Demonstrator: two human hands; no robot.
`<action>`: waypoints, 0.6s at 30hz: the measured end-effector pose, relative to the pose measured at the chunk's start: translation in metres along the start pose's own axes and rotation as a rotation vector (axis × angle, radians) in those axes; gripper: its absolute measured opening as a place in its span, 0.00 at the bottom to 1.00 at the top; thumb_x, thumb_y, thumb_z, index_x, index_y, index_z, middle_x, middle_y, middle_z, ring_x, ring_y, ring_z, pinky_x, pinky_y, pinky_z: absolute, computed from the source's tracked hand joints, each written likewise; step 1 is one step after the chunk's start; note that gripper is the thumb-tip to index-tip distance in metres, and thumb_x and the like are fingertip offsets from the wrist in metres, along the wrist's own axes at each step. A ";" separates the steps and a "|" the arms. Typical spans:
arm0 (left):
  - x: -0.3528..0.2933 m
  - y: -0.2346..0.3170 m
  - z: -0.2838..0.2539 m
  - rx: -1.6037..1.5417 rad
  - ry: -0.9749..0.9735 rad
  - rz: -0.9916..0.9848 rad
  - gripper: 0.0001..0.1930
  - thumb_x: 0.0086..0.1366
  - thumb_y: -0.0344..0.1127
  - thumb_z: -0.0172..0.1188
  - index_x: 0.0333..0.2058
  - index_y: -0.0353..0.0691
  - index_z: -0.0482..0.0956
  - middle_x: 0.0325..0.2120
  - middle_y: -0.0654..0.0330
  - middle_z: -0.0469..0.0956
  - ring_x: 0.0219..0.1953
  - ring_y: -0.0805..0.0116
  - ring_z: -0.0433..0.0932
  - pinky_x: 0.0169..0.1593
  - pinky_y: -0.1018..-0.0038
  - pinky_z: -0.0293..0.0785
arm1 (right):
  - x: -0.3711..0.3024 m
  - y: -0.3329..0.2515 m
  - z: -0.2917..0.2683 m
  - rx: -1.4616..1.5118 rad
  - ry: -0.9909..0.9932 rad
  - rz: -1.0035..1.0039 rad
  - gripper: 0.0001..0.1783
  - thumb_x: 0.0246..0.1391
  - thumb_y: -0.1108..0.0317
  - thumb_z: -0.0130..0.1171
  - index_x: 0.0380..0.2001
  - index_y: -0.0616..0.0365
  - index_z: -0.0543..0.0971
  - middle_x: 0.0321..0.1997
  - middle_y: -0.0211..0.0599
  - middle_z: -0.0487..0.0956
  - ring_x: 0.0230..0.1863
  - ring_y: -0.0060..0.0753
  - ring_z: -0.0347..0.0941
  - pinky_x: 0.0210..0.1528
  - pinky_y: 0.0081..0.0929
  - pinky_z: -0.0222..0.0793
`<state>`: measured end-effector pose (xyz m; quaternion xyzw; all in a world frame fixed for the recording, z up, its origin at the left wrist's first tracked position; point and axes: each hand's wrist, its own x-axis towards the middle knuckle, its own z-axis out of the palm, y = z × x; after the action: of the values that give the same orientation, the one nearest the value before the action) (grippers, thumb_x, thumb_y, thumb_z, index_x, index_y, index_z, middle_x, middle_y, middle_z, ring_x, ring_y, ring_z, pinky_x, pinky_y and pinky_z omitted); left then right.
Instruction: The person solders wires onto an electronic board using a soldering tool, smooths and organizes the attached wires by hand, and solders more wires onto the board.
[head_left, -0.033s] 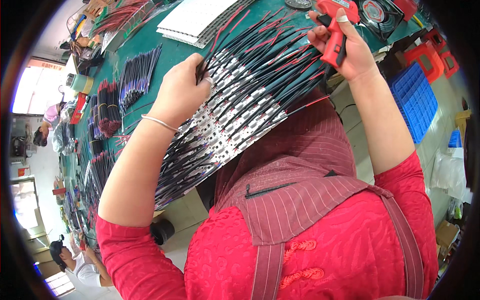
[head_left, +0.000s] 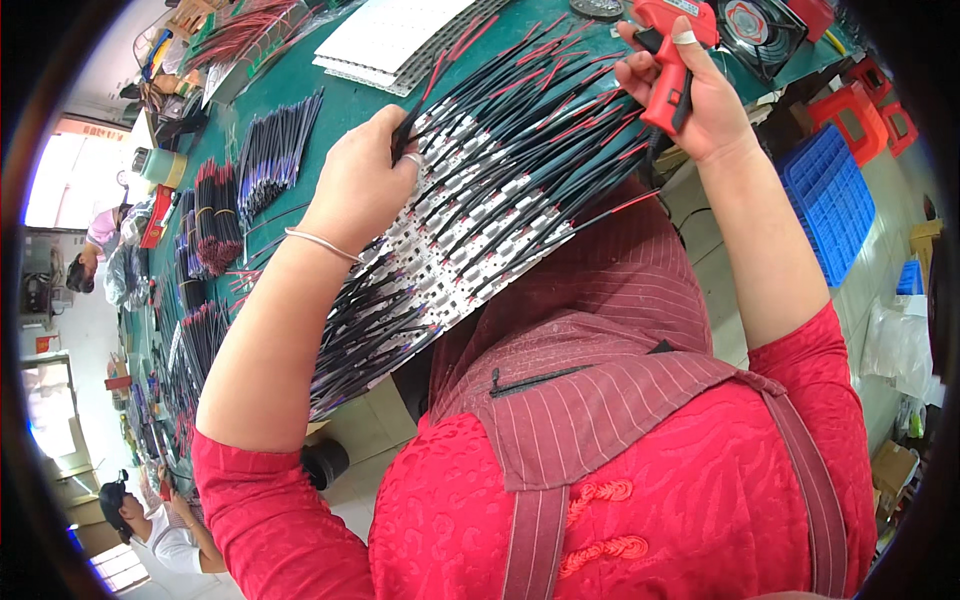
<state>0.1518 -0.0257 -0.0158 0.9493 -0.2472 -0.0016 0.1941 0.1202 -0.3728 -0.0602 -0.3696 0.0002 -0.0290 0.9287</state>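
At near left, a co-worker in a white top (head_left: 175,540) sits beyond the green surface (head_left: 335,110). Along the left of that surface lie a banded bundle of red-and-black wires (head_left: 216,225) and, farther off, a loose row of dark wires with blue ends (head_left: 278,150). Next comes the person's left hand (head_left: 368,180), a bangle (head_left: 320,245) on its wrist; its grip is closed, pinching a few black-and-red lead wires (head_left: 432,88) at the far-left part of a white circuit-board panel (head_left: 430,250). The panel, bristling with wires, is in the centre, tilted, its near edge over the lap. To the right, the right hand (head_left: 718,115) has its grip wrapped around a red soldering gun (head_left: 672,88). At far right stands a cooling fan (head_left: 762,38); a blue plastic crate (head_left: 828,200) is nearer, on the floor.
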 end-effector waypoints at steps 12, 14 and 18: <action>-0.023 0.023 -0.017 -0.041 -0.084 0.317 0.20 0.50 0.32 0.71 0.41 0.34 0.76 0.36 0.54 0.79 0.41 0.57 0.78 0.51 0.65 0.72 | -0.001 0.001 0.003 0.008 -0.017 -0.042 0.26 0.66 0.45 0.54 0.55 0.54 0.74 0.43 0.31 0.81 0.33 0.24 0.77 0.48 0.39 0.79; -0.022 0.028 -0.014 0.053 -0.098 0.311 0.24 0.49 0.33 0.73 0.44 0.34 0.74 0.39 0.52 0.79 0.44 0.52 0.78 0.51 0.63 0.72 | -0.002 0.002 0.003 0.003 -0.009 -0.051 0.26 0.66 0.45 0.54 0.55 0.54 0.74 0.43 0.31 0.81 0.33 0.24 0.77 0.48 0.39 0.79; -0.020 0.030 -0.014 0.003 -0.147 0.232 0.28 0.48 0.34 0.74 0.47 0.34 0.73 0.40 0.51 0.79 0.46 0.50 0.76 0.52 0.62 0.71 | -0.001 0.001 0.001 0.010 -0.007 -0.026 0.26 0.65 0.45 0.54 0.53 0.55 0.75 0.40 0.31 0.81 0.33 0.24 0.77 0.48 0.39 0.79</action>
<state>0.1211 -0.0355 0.0061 0.9119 -0.3690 -0.0483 0.1729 0.1192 -0.3714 -0.0605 -0.3652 -0.0079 -0.0398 0.9300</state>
